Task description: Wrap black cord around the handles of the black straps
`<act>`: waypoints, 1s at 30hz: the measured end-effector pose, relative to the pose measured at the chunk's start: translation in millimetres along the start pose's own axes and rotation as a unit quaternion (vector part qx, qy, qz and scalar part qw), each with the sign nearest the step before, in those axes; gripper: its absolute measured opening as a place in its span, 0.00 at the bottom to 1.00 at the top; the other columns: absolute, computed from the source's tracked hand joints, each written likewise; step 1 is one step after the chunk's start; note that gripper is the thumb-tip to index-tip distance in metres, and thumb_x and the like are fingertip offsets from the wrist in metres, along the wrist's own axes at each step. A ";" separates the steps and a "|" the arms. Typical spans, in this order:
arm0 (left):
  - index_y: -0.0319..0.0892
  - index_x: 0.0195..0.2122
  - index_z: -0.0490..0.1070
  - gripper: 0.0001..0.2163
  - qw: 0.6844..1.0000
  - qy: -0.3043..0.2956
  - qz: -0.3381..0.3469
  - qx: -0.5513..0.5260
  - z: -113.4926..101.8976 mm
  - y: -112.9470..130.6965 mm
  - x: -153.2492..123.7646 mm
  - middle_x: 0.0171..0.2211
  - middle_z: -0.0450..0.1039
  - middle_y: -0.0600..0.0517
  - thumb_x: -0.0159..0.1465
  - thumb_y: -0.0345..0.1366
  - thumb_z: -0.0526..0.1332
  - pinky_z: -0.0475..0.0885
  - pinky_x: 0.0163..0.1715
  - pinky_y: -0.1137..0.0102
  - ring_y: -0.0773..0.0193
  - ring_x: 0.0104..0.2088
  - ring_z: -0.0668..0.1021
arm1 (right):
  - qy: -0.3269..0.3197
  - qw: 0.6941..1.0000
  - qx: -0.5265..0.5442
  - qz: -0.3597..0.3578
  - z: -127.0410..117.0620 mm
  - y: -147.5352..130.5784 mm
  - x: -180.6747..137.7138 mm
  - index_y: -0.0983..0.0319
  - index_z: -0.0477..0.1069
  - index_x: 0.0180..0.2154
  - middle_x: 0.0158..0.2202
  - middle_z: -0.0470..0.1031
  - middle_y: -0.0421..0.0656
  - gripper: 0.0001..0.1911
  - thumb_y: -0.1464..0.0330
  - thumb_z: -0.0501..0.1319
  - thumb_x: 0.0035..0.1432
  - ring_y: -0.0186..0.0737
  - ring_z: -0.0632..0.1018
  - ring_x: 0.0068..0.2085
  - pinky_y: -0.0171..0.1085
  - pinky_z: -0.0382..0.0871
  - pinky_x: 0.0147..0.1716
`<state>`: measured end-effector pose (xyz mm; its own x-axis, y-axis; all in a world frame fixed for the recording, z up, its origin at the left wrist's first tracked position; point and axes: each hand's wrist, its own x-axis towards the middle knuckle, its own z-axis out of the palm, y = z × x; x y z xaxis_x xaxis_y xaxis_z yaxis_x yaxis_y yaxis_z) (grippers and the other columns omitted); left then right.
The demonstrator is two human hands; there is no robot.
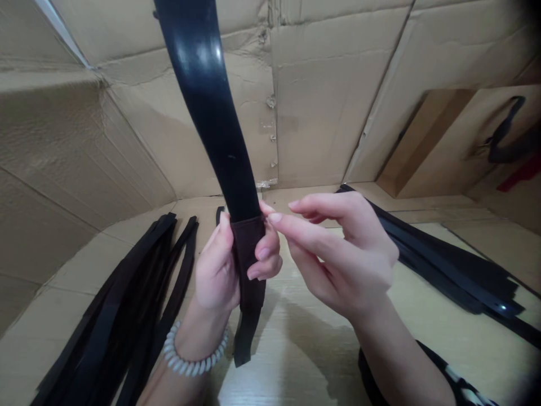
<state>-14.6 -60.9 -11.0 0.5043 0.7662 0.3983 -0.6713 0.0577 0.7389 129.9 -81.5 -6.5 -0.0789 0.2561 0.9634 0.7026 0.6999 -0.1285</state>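
Note:
A long, glossy black flat strip (207, 101) rises from a dark brown fabric sleeve (249, 242), with its lower end inside the sleeve's mouth. My left hand (220, 265) is closed around the sleeve just below that mouth, thumb on one side and fingertips curled over the other. The sleeve's narrower tail (247, 338) hangs beneath the hand. My right hand (342, 248) is at the right corner of the mouth, its fingers drawn together and a fingertip touching the edge. Whatever may be between those fingertips is too small to make out.
Several dark strips (114, 304) lie in a bundle on the left. More black strips (443, 259) are stacked on the right of the pale tabletop (291, 349). Cardboard walls (321, 113) enclose the back and left. A brown cardboard box (439, 135) stands at the back right.

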 end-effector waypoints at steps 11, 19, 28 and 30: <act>0.45 0.41 0.75 0.15 1.000 0.020 -0.006 0.007 2.2 -1.6 0.3 0.21 0.58 0.57 0.67 0.50 0.57 0.58 0.17 0.79 0.76 0.17 0.57 | -0.035 0.999 -0.014 -0.003 -0.2 -0.6 -0.9 0.56 0.79 0.41 0.43 0.76 0.46 0.08 0.70 0.63 0.60 0.40 0.77 0.41 0.42 0.75 0.37; 0.43 0.41 0.72 0.16 1.000 0.004 0.002 0.030 0.1 -0.6 0.7 0.22 0.57 0.58 0.69 0.50 0.54 0.58 0.18 0.78 0.76 0.17 0.55 | 0.000 0.989 0.111 0.099 -11.6 4.7 2.8 0.55 0.77 0.40 0.41 0.74 0.43 0.12 0.75 0.58 0.60 0.38 0.77 0.41 0.41 0.75 0.36; 0.42 0.40 0.74 0.16 0.998 0.001 0.034 0.055 -6.2 5.9 4.6 0.22 0.56 0.58 0.67 0.50 0.57 0.59 0.16 0.77 0.76 0.15 0.56 | -0.229 0.957 -0.074 0.162 -40.7 71.3 -5.0 0.61 0.78 0.39 0.37 0.77 0.43 0.09 0.70 0.60 0.59 0.36 0.76 0.33 0.36 0.68 0.30; 0.42 0.40 0.75 0.16 0.997 0.014 0.042 0.063 -5.9 7.4 4.1 0.22 0.56 0.58 0.67 0.50 0.57 0.58 0.16 0.76 0.76 0.15 0.56 | -0.316 0.932 -0.078 0.158 -50.5 84.4 -33.1 0.59 0.79 0.36 0.32 0.78 0.41 0.07 0.70 0.61 0.57 0.34 0.76 0.29 0.35 0.65 0.27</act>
<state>-20.7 -53.6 -7.1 0.4327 0.7821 0.4484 -0.6363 -0.0874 0.7665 227.5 -64.6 -37.3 -0.2173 0.8096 0.5452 0.8520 0.4299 -0.2988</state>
